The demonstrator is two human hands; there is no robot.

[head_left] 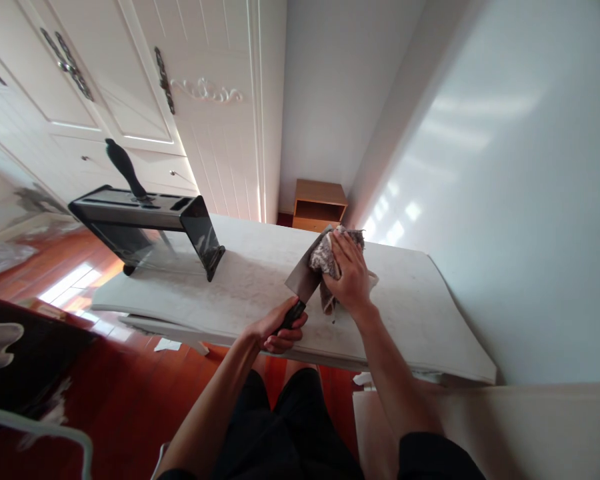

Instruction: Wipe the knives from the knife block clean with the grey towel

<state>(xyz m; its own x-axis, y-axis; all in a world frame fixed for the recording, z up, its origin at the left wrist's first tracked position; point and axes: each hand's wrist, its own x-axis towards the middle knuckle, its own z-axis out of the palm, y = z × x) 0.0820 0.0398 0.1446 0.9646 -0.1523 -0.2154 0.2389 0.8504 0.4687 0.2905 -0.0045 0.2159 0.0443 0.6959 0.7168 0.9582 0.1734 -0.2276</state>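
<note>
My left hand (pixel 279 331) is closed round the black handle of a cleaver (pixel 304 275), whose broad grey blade lies tilted over the white table (pixel 420 313). My right hand (pixel 349 273) presses a grey-brown cloth (pixel 324 257) against the blade's upper part, fingers wrapped over the cloth. Part of the blade is hidden under the cloth and hand.
A black knife block (pixel 147 220) stands at the table's far left with one black-handled knife (pixel 125 167) sticking up from it. White cupboards (pixel 130 87) are behind, a small wooden stand (pixel 317 203) in the corner, a white wall on the right, red wooden floor below.
</note>
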